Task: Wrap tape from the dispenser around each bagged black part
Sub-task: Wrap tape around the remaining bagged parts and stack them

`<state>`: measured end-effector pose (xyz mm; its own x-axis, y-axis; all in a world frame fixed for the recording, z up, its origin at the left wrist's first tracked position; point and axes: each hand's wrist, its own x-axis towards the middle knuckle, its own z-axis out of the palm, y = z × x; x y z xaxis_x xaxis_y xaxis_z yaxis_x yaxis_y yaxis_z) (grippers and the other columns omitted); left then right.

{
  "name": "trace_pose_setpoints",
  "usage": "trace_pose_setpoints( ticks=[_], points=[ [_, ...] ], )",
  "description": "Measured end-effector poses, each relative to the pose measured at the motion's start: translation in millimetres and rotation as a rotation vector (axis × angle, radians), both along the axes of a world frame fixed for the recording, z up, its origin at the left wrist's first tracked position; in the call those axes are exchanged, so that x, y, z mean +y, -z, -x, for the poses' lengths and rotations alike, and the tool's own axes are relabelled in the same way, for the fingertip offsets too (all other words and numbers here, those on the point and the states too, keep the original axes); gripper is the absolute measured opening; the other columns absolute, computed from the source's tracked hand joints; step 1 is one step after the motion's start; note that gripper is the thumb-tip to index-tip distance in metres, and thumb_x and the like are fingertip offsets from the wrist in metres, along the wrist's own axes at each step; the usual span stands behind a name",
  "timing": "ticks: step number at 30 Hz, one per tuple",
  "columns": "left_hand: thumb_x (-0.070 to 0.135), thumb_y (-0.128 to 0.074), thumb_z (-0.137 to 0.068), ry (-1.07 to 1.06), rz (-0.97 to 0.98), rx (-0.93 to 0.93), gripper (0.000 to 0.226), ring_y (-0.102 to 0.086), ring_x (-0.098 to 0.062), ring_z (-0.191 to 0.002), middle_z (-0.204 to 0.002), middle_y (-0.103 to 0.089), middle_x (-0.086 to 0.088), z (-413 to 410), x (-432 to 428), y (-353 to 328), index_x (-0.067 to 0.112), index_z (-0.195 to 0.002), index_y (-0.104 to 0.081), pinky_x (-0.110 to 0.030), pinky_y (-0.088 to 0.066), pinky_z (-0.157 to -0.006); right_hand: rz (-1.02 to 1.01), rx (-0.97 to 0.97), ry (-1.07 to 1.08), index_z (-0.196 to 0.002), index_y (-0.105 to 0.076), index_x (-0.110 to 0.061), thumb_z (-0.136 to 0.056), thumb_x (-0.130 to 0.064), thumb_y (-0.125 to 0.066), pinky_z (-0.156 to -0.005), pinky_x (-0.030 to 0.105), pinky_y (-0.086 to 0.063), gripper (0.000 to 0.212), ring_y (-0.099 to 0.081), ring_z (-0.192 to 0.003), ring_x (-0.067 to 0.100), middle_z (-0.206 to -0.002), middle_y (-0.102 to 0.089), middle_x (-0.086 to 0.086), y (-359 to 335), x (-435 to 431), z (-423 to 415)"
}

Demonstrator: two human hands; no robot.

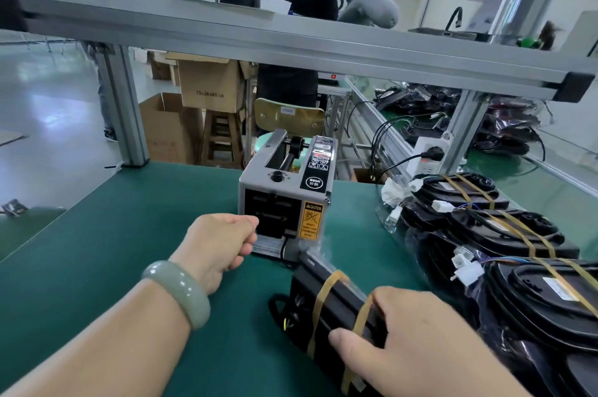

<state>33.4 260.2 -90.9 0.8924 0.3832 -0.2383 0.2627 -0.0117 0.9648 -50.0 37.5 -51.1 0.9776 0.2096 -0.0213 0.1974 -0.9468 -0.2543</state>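
Two tan tape bands (323, 299) cross the glossy bagged black part (344, 304) near the desk's (129, 234) front edge — my right hand (411, 341) grips it; my left hand (223, 244) curls at the boxy grey dispenser (284, 189) — holding tape or not, I cannot tell.

Bottom edge cuts off the bagged part (345, 303).

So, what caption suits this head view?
Left hand at the mouth of the grey tape dispenser; right hand grips a tape-banded bagged black part.

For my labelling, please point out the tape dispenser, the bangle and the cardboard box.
tape dispenser (288, 194): head view, grey casing.
bangle (182, 286): head view, outer band.
cardboard box (210, 82): head view, printed front face.
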Motion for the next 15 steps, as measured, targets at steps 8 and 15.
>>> trace_pose_setpoints(
  ticks=[8, 15],
  points=[
    [0.02, -0.067, -0.087, -0.064, 0.069, 0.078, 0.019, -0.05, -0.007, -0.049, -0.059, -0.06, 0.001, -22, -13, -4, 0.012, -0.071, -0.061, -0.018, -0.037, -0.04, 0.018, 0.008, 0.069, -0.07, -0.038, -0.024, -0.064, -0.078, -0.042, -0.052, 0.019, -0.034, 0.054, -0.048, -0.064, 0.003, -0.069, -0.052, -0.002, 11, 4, 1],
    [0.023, -0.067, -0.086, -0.109, 0.113, 0.116, 0.024, -0.051, -0.007, -0.045, -0.054, -0.058, 0.002, -30, -20, -10, 0.012, -0.066, -0.061, -0.014, -0.037, -0.035, 0.027, 0.029, 0.073, -0.07, -0.037, -0.025, -0.067, -0.077, -0.043, -0.051, 0.019, -0.032, 0.053, -0.046, -0.064, 0.003, -0.069, -0.051, -0.002, 10, 5, 5]
  ],
)
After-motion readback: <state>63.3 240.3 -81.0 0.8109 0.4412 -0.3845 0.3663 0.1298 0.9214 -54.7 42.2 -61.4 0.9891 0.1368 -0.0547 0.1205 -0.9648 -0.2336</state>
